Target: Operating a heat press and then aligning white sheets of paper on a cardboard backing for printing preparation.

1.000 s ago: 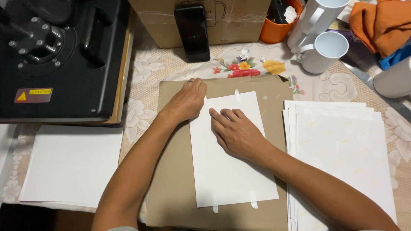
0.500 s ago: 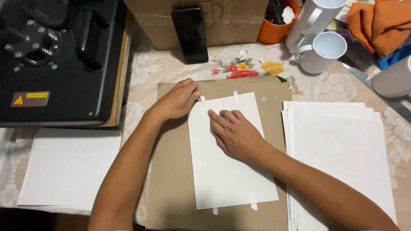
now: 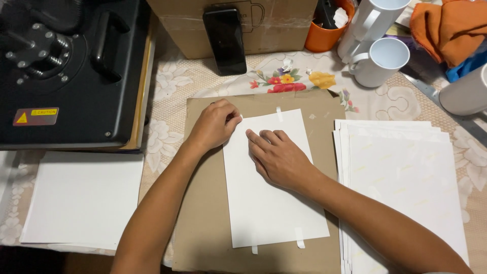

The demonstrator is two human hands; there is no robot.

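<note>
A white sheet of paper (image 3: 271, 203) lies on a brown cardboard board (image 3: 203, 213), with small tape strips at its top and bottom edges. My left hand (image 3: 212, 124) is curled at the sheet's top left corner, fingertips pinching at the edge there. My right hand (image 3: 278, 158) lies flat on the upper part of the sheet, fingers pointing toward the left hand and pressing the paper down.
A black heat press (image 3: 66, 71) fills the far left. White paper stacks lie at the left (image 3: 83, 198) and right (image 3: 406, 172). Behind are a cardboard box (image 3: 274, 25), a black phone (image 3: 224, 38), an orange cup (image 3: 324, 35), white mugs (image 3: 378, 61) and orange cloth (image 3: 446, 25).
My left hand has pulled in from flat over the board to the sheet's top left corner. The right hand stays on the paper, almost unmoved.
</note>
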